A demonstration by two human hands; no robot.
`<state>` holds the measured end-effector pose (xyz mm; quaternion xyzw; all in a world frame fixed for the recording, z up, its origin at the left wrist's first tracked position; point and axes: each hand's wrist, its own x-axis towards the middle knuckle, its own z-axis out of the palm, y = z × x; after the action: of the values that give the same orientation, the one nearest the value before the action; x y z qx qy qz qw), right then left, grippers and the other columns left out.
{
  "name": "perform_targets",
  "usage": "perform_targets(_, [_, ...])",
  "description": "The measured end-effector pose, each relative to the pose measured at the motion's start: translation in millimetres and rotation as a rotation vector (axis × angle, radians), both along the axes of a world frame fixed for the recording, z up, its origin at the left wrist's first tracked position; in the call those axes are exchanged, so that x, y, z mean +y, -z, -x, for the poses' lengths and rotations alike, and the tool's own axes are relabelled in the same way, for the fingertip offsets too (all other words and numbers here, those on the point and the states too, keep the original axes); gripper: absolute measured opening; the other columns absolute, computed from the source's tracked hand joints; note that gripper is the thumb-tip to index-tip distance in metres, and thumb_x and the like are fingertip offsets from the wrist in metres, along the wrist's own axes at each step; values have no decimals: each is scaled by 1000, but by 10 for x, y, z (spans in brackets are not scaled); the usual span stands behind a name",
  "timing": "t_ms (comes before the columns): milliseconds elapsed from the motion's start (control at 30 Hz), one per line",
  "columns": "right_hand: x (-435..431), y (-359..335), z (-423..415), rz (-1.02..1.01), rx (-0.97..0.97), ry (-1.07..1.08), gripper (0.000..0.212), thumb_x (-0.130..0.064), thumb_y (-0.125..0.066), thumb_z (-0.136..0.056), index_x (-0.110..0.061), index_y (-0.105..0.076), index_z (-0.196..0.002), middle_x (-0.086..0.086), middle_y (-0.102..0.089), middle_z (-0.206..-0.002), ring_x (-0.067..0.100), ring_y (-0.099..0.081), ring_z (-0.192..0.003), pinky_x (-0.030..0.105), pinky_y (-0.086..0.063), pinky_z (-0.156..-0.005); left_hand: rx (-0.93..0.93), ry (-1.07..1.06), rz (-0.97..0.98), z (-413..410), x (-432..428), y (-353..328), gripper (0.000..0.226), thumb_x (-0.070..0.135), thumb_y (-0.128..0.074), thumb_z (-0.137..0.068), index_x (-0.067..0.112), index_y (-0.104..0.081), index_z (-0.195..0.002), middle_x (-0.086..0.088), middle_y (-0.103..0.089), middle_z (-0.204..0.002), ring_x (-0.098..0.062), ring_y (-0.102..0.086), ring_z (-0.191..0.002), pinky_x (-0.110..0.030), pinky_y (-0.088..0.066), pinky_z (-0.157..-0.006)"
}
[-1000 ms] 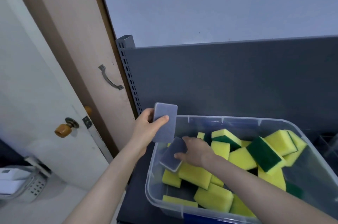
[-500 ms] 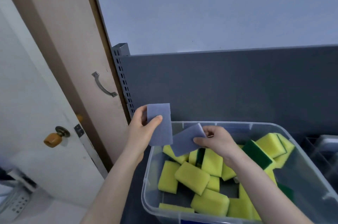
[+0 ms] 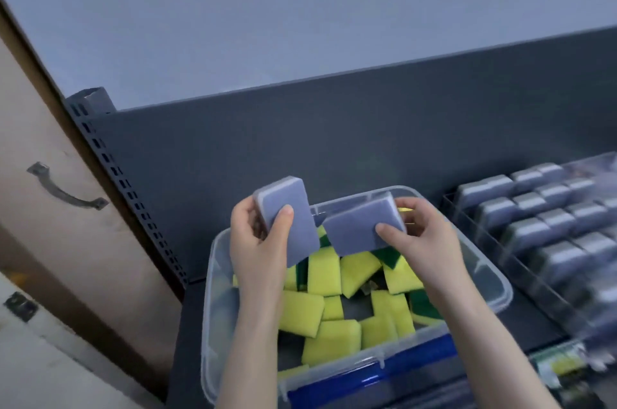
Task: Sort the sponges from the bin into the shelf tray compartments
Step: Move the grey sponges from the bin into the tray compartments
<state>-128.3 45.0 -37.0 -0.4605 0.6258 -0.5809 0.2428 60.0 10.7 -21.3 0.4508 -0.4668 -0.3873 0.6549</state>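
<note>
A door handle and the slotted shelf post lie at the far left, well apart from the work. The left hand grips a grey sponge, thumb across its face and fingers behind, the long axis near upright and leaning a little left at the top. Just beside it, corners almost touching, the right hand pinches a second grey sponge, which lies more crosswise, rising toward the right. Both are held over the back of the clear bin, above the loose yellow sponges left inside. The tray stands to the right of the bin, its rows already packed with grey sponges. So both held sponges must travel right; the right hand is the nearer and would likely go first, and the left sponge probably needs turning to match the rows.
</note>
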Motion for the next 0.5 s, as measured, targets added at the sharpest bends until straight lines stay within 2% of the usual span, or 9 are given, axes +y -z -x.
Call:
perform_targets(200, [405, 51, 249, 47, -68, 163, 30, -13, -72, -77, -29, -64, -102, -7, -70, -91, 13, -65, -84, 31, -52, -71, -46, 151, 32, 407, 174, 25, 46, 15, -64, -89, 41, -49, -123, 17, -62, -118, 2, -61, -103, -26, -51, -86])
perform_targets(367, [765, 8, 628, 69, -70, 286, 30, -12, -72, -77, -28, -65, -102, -9, -71, -89, 12, -66, -83, 31, -54, -72, -50, 215, 38, 831, 327, 60, 35, 23, -64, -91, 39, -53, -120, 13, -64, -113, -6, -63, -103, -37, -54, -87])
perform_targets(500, [1053, -31, 1030, 76, -68, 376, 29, -14, -72, -76, -31, -66, -100, -12, -71, -90, 8, -65, -84, 30, -54, -75, -16, 281, 67, 1285, 539, 12, 29, 23, -63, -91, 30, -55, -119, 10, -66, -112, -6, -63, -103, -32, -53, -86])
